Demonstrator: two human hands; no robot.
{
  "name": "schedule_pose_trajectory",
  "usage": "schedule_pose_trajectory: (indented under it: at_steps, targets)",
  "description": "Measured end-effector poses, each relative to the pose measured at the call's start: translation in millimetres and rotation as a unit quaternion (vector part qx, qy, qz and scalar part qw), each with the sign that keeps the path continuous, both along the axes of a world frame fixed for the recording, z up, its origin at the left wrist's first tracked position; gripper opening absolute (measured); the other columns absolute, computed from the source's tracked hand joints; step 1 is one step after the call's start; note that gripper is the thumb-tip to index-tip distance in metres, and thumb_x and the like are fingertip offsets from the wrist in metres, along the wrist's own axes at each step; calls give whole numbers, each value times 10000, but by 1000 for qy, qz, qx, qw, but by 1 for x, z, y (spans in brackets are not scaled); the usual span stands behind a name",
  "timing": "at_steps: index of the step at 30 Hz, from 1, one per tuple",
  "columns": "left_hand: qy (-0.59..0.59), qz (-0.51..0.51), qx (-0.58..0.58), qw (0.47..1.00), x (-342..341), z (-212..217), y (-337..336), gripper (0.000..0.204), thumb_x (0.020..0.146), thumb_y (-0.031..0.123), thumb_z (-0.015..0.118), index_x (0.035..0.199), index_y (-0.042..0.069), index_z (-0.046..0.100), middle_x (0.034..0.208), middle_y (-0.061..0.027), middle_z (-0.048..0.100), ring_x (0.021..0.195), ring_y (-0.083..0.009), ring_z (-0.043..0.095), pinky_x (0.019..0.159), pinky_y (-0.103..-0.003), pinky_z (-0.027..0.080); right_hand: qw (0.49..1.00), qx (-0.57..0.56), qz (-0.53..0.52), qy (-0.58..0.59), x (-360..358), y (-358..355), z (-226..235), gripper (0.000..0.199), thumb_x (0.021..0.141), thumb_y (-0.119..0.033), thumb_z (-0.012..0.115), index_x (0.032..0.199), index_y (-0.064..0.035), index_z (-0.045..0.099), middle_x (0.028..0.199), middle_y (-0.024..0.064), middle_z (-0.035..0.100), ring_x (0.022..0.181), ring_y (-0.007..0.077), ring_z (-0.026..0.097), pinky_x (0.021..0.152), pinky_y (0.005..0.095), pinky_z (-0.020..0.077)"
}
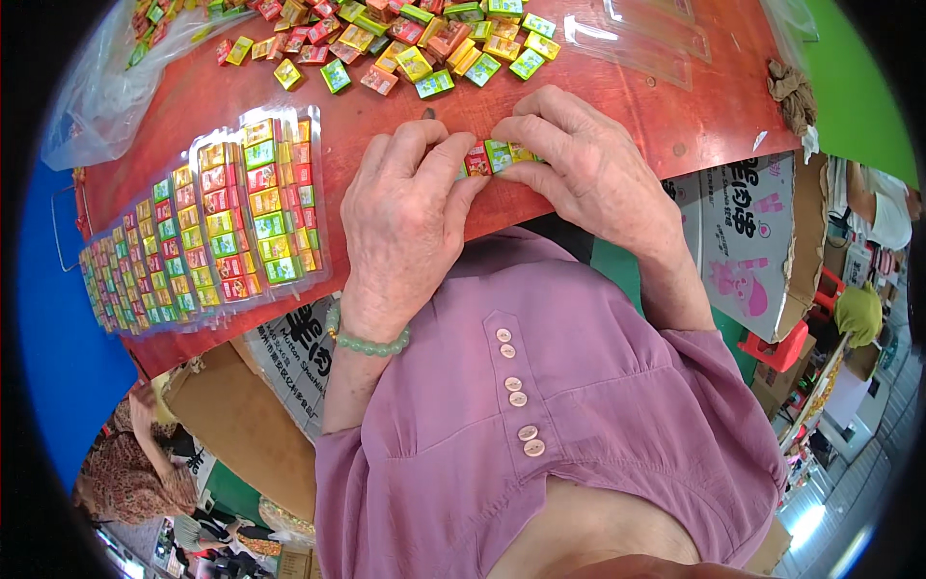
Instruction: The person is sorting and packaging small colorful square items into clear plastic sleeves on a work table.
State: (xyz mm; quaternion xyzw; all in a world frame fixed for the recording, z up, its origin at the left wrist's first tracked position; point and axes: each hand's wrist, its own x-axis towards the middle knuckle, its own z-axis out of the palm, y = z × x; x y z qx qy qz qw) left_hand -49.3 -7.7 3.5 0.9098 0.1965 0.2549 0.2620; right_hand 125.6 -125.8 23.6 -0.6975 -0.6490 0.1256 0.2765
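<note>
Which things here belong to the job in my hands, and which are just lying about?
Likely the job:
short row of small boxes between left hand and right hand
loose pile of boxes
packed rows at left
clear plastic trays

Seemingly lying about:
crumpled brown cloth
red stool

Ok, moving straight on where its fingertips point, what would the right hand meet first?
Likely the row of small boxes it seems to touch, then the left hand; depth is unclear.
</note>
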Motion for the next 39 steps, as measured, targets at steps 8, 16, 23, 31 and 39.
schedule_pose_trajectory:
  at_steps: [8,16,23,31,39]
  targets:
    - [4,-5,16,1000,-1,2,-2,372,768,118,836,1119,51,730,1056,-66,623,898,-274,609,764,-403,533,1000,1,9,3,-1,0,2,326,831,-101,787,1130,-17,686,1047,132,624,955,331,657,812,412,558]
    - [11,15,27,999,-4,0,-6,391,788,132,830,1160,60,734,1062,-64,601,896,-267,596,766,-403,524,998,-27,31,37,3,0,11,381,851,-108,782,1199,-21,656,1150,147,618,1021,344,651,849,425,566]
    - [13,11,2,1000,-6,3,-6,421,779,89,834,1188,59,736,1049,-80,625,910,-275,610,764,-405,523,996,7,-88,15,34,7,17,176,925,-63,715,1096,-22,696,1019,142,660,934,344,686,799,400,553]
    - [11,1,-6,1000,-5,-1,-4,380,800,152,822,1151,44,722,1074,-79,594,926,-274,600,785,-410,525,988,-19,-124,-85,43,28,6,181,957,-42,655,1133,-27,695,1062,138,660,949,347,678,826,397,548]
    - [-12,0,2,1000,-5,-4,-2,376,794,141,826,1143,43,727,1066,-79,601,908,-271,610,765,-409,529,990,6,-110,-88,42,15,5,210,953,-73,674,1158,-26,685,996,152,633,902,354,664,769,417,534]
